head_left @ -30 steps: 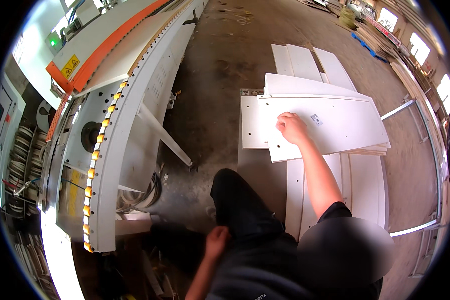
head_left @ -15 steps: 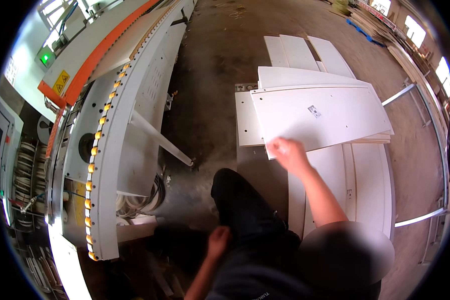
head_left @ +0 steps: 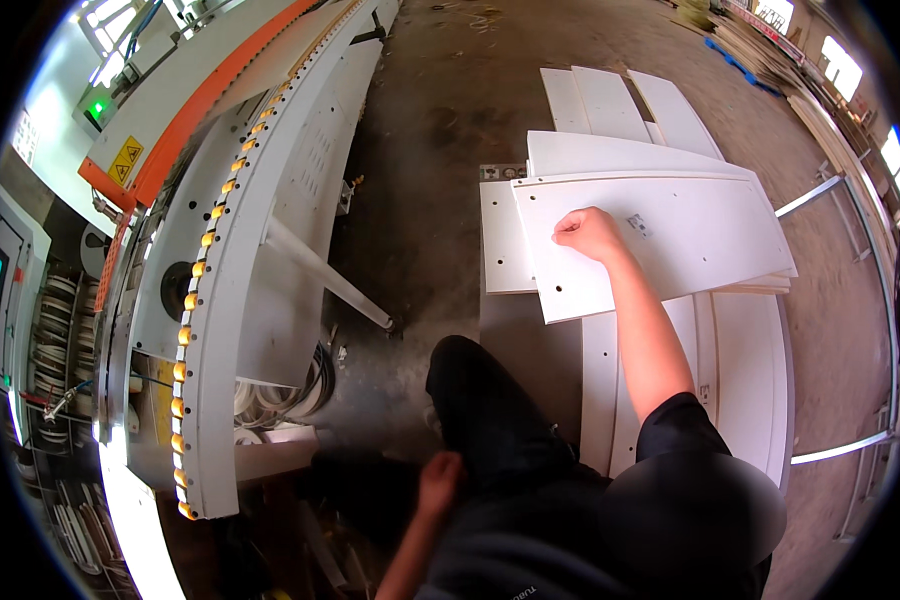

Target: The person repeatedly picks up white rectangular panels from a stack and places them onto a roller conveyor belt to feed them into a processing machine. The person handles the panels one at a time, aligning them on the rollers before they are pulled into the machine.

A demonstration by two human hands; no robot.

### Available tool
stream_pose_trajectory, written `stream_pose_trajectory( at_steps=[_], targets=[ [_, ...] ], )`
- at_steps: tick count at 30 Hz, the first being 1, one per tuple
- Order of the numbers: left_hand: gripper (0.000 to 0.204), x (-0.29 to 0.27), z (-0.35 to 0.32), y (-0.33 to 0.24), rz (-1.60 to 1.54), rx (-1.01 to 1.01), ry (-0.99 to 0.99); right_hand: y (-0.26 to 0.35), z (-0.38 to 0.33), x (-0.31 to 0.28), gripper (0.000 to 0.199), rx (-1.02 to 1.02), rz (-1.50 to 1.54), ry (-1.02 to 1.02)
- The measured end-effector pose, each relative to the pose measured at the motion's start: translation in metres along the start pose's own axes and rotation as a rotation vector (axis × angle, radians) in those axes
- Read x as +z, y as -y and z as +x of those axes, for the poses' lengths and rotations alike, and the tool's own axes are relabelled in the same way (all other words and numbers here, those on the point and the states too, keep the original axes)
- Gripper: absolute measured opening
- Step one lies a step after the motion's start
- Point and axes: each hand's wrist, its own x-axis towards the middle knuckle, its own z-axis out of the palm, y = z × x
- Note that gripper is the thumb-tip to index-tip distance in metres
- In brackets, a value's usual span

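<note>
Resting on the top white panel [head_left: 670,235], the right hand [head_left: 590,233] is curled into a loose fist near its left edge, knuckles down, not gripping anything, probably just steadying it. The panel sits skewed on a stack of panels [head_left: 730,360] by the long machine [head_left: 240,260]. The left hand [head_left: 438,482] hangs open beside the thigh. Half a second ago the right hand sat at the panel's near edge; now it's moved further on.
</note>
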Motion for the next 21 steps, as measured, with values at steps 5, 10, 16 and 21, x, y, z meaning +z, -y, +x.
stream_pose_trajectory(
  at_steps=[5, 10, 16, 21],
  targets=[
    [0.019, -0.001, -0.002, -0.008, -0.059, -0.035, 0.007, 0.007, 0.005, -0.001, 0.027, 0.049, -0.032, 0.007],
    [0.018, -0.002, 0.001, -0.004, -0.075, 0.003, 0.016, 0.03, -0.014, 0.001, 0.038, 0.02, -0.179, -0.015],
    [0.018, 0.0, -0.007, -0.015, -0.076, -0.024, 0.028, 0.05, -0.147, 0.066, 0.017, -0.572, 0.33, 0.176],
    [0.018, 0.0, -0.014, -0.025, -0.034, -0.059, 0.006, 0.002, -0.226, 0.076, 0.032, -0.065, 0.577, 0.014]
  ],
)
